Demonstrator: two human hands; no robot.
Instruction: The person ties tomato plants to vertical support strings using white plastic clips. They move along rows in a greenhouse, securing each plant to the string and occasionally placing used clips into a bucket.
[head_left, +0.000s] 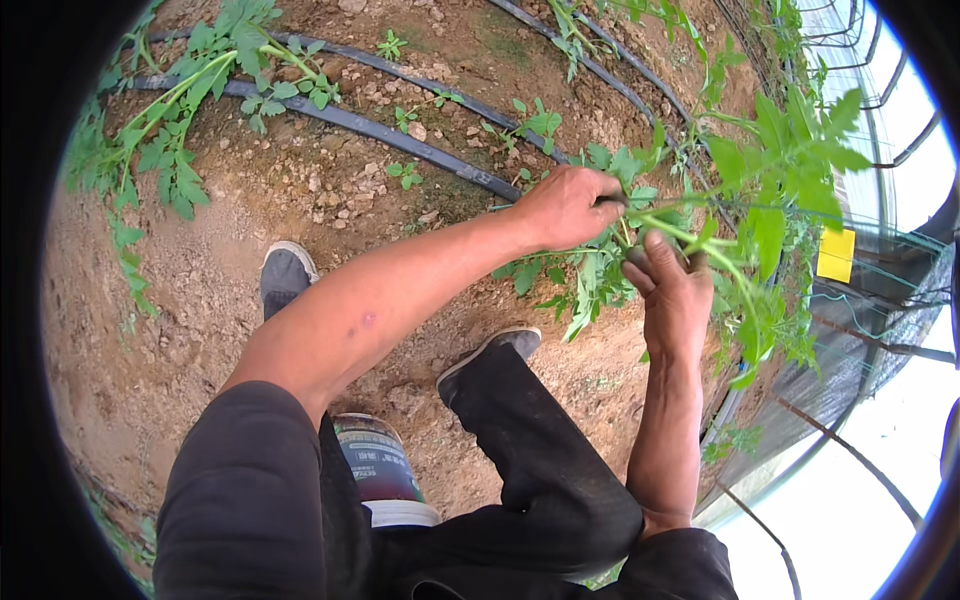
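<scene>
Both of my hands are at a leafy green plant (769, 161), which looks like a tomato plant, at the right of the view. My left hand (574, 206) comes in from the left with its fingers curled together beside the stem; what lies between the fingertips is hidden. My right hand (671, 281) is just below and to the right, its thumb and fingers closed around a pale green stem (712, 251). A thin green twine (795, 208) runs rightward from near the left hand. Lower leaves (592, 285) hang under the hands.
Black drip hoses (405, 142) curve across the brown soil. Another leafy plant (165, 135) leans at the upper left. A printed bucket (379, 457) stands below me between my legs. At the right are a yellow card (835, 255), dark netting (832, 360) and greenhouse hoops (911, 139).
</scene>
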